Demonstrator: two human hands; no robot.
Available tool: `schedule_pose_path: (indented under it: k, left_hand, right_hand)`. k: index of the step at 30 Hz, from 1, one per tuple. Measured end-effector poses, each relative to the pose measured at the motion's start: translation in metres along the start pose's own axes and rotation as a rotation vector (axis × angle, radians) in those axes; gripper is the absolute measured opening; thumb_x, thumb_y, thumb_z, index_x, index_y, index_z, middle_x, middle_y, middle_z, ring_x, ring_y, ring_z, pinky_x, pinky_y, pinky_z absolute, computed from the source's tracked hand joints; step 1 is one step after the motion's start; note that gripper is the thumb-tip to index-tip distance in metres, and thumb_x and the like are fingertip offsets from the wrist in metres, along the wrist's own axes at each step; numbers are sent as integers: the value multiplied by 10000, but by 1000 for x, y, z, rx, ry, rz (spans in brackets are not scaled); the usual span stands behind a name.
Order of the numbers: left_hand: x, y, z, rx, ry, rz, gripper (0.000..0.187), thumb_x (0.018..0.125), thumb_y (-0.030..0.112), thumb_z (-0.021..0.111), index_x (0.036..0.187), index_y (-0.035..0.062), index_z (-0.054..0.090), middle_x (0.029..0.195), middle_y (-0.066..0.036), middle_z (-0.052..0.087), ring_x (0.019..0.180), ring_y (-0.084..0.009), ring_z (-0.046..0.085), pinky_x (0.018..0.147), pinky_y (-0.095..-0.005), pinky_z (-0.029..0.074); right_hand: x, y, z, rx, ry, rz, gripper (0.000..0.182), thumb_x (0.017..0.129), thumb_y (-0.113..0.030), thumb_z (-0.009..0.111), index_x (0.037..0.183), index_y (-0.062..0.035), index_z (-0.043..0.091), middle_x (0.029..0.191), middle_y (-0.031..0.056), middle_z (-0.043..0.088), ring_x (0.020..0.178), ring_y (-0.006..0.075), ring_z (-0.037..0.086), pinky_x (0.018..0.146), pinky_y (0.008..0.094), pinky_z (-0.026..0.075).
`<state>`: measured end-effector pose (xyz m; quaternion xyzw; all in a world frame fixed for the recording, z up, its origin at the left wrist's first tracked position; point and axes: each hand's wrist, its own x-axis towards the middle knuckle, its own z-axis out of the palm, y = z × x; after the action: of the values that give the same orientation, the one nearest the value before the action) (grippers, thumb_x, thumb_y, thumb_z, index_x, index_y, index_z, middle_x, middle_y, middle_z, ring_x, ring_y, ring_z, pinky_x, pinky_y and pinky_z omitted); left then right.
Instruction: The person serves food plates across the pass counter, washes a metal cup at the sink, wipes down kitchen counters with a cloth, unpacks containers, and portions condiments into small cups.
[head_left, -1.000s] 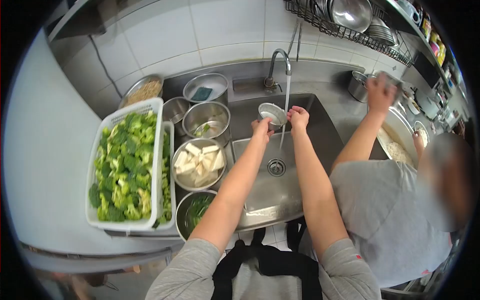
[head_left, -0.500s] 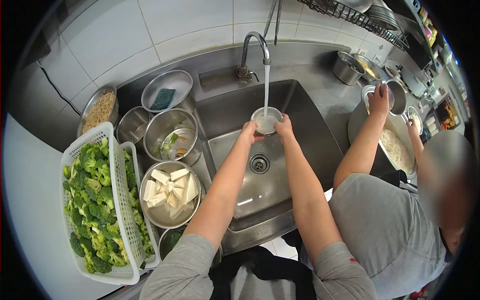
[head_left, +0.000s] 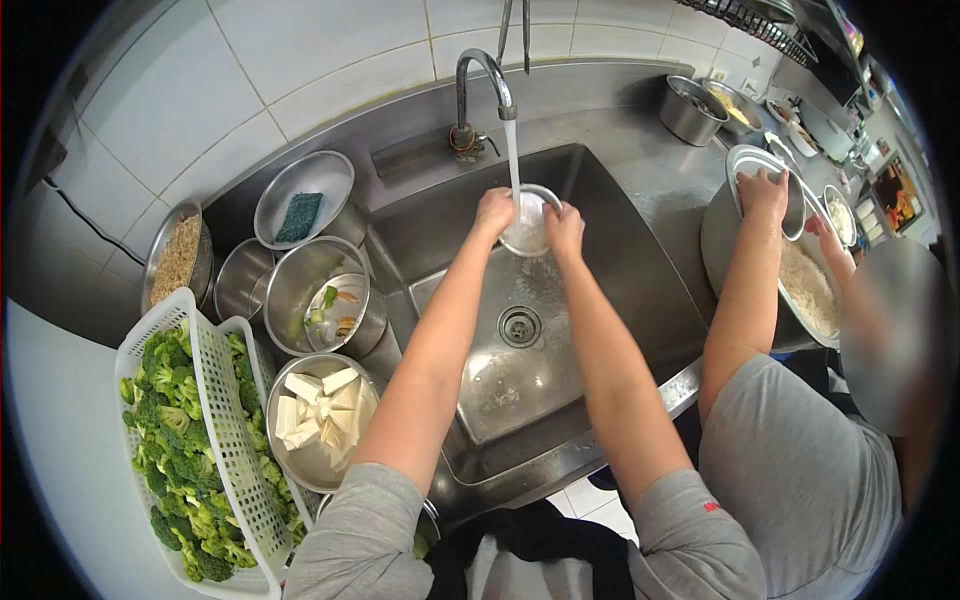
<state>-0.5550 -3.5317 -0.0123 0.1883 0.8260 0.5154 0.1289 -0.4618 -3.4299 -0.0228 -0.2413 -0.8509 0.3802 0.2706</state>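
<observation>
Both of my hands hold a small round metal bowl [head_left: 528, 238] over the sink [head_left: 620, 270]. My left hand [head_left: 495, 212] grips its left rim, and my right hand [head_left: 564, 228] grips its right rim, fingers closed around the edge. Water from the curved faucet [head_left: 480, 60] runs down into the bowl, which is tilted with its inside facing me. Wet patches show on the sink floor around the drain [head_left: 519, 326].
On the left stand a white basket [head_left: 215, 400] of broccoli [head_left: 175, 440], a bowl of white blocks [head_left: 325, 415], a pot with scraps [head_left: 330, 300] and a bowl with a green scouring pad [head_left: 298, 217]. At right, a co-worker's hand [head_left: 763, 195] holds a metal container over a rice pot [head_left: 715, 245].
The bowl has tipped from nearly level to tilted, and water has spread over the sink floor. The co-worker's metal container has moved lower, toward the rice pot. The view has shifted slightly.
</observation>
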Motion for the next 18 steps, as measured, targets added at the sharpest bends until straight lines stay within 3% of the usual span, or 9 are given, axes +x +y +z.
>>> schedule_pose_path:
  k: [1,3,4,6,9,11,13,15,18]
  left_hand:
    - [-6,-1,3,-3,5,-2,223,802,125,497,952,18,623,828,-128,641,813,-225,608,704,-352,455]
    - [-13,-4,12,-461,410,-304,289,817,113,470,1074,24,569,954,-145,614,897,-234,585,730,-364,460]
    - [-16,-8,19,-685,501,-384,363,829,107,460,1180,18,486,1073,-165,564,966,-260,553,804,-364,450]
    - [-18,-38,25,-671,565,-292,350,826,107,459,1162,22,505,1074,-174,566,988,-291,550,831,-372,436]
    - [-48,-30,13,-497,656,-285,370,837,109,443,1195,32,494,1154,-198,532,1079,-326,510,891,-378,401]
    - [-65,-24,4,-322,401,-299,406,819,89,447,1221,43,484,1184,-203,520,1095,-326,503,895,-381,398]
    - [-63,-31,10,-272,477,-253,395,805,80,447,1192,40,515,1137,-202,557,1053,-325,536,877,-380,411]
    - [-61,-28,0,-317,151,-295,414,762,80,465,1169,26,525,1089,-194,586,1023,-295,559,830,-376,423]
    - [-58,-13,-6,-71,78,-157,366,755,69,474,1103,85,586,1047,-180,606,977,-330,574,814,-389,436]
  right_hand:
    - [-1,8,18,253,106,167,253,779,-210,601,848,32,596,755,231,617,750,346,629,655,425,461]
    - [-20,2,60,847,182,498,234,754,-98,591,955,21,596,859,185,642,755,257,613,690,378,453]
    - [-28,-4,77,932,205,566,253,746,-53,545,982,24,589,866,158,630,749,239,609,676,365,471]
    - [-31,10,95,1014,223,640,287,737,-7,499,1009,27,583,873,132,619,744,221,606,663,352,488]
    - [1,47,91,348,-84,331,311,666,15,502,959,22,604,817,163,634,720,268,632,677,379,510]
    - [13,19,42,-267,-176,-170,244,672,-25,540,903,7,612,780,203,635,723,329,633,683,387,516]
    - [19,-7,22,-376,-214,-315,187,700,-73,553,867,-12,612,761,194,632,724,330,628,665,383,515]
    - [27,-24,5,-493,-252,-459,144,727,-120,567,831,-31,611,743,186,628,725,332,624,646,379,513]
    - [39,-38,-13,-933,-572,-1033,242,825,-323,516,814,-88,570,656,111,625,641,285,637,548,387,499]
